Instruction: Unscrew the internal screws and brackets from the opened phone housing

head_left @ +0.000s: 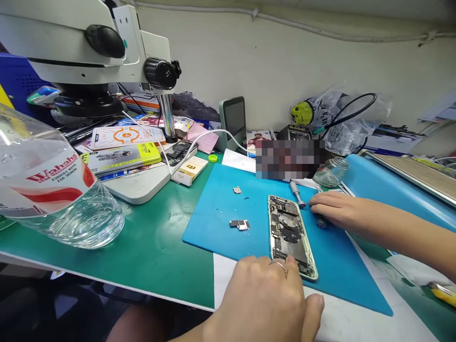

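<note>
An opened phone (290, 228), its inner parts exposed, lies on the blue mat (210, 228). My left hand (267, 294) is closed at its near end, the curled fingers overlapping the phone's edge; their tips are hidden. At the mat's right side my right hand (335, 209) has its fingers together and bent down. A dark, short cylindrical piece (321, 221) shows just under them; its kind is unclear. Just left of those fingers lies a grey screwdriver-like tool (296, 194). A small black-and-silver part (240, 224) and a small metal plate (237, 190) rest left of the phone.
A water bottle (53, 190) stands close on the left, below a microscope (85, 61). Boxes (121, 159) are stacked on its white base. At the back are a grey-green screen device (233, 123) and a glass jar (331, 172). A yellow cutter (443, 292) lies far right.
</note>
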Motion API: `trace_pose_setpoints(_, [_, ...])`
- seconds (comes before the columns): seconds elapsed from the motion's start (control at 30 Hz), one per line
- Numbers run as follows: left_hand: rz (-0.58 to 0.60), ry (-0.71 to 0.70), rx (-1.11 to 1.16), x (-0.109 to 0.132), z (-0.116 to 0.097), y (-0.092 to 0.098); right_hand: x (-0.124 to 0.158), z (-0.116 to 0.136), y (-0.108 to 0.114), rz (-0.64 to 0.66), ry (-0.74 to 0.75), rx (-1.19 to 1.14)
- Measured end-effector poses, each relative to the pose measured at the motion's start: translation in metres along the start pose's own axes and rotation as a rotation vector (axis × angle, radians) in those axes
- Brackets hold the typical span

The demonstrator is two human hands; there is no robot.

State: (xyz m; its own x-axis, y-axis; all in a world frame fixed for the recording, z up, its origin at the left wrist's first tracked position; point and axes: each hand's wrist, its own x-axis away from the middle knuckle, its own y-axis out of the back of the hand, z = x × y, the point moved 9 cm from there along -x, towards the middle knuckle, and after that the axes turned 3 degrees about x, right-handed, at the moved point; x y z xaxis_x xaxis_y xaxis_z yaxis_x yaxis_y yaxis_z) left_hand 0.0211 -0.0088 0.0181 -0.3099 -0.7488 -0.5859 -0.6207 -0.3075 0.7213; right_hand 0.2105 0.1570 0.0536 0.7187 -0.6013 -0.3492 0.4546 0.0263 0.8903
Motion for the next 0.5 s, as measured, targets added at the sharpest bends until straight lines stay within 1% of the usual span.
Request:
trace_pose_setpoints(0.07, [0.011, 0.013, -0.008, 0.000, 0.001, 0.000, 0.002, 0.010, 0.005, -0.025, 0.028, 0.022])
trace_pose_setpoints(0.13, [0.018, 0.020, -0.001, 0.001, 0.001, -0.001, 0.001, 0.028, 0.017, -0.076, 0.042, 0.050])
trace_pose_setpoints(0.23, [0.021, 0.007, 0.036, 0.000, -0.001, -0.002, -0.004, 0.064, 0.040, -0.246, -0.025, 0.062])
trace_pose_setpoints(0.3, [0.019, 0.009, 0.057, -0.001, -0.001, -0.001, -0.011, 0.089, 0.044, -0.388, -0.078, -0.001])
trace_pose_setpoints(0.33, [0.020, 0.010, 0.067, -0.002, 0.000, 0.000, -0.017, 0.101, 0.039, -0.425, -0.090, -0.064])
trace_pose_setpoints(0.37, [0.021, 0.015, 0.073, -0.002, 0.001, 0.001, -0.026, 0.112, 0.029, -0.424, -0.094, -0.130])
trace_pose_setpoints(0.43, [0.025, 0.018, 0.083, -0.004, 0.002, 0.002, -0.046, 0.130, 0.001, -0.370, -0.076, -0.254])
trace_pose_setpoints(0.5, [0.027, 0.018, 0.089, -0.004, 0.003, 0.004, -0.064, 0.140, -0.026, -0.318, -0.068, -0.403])
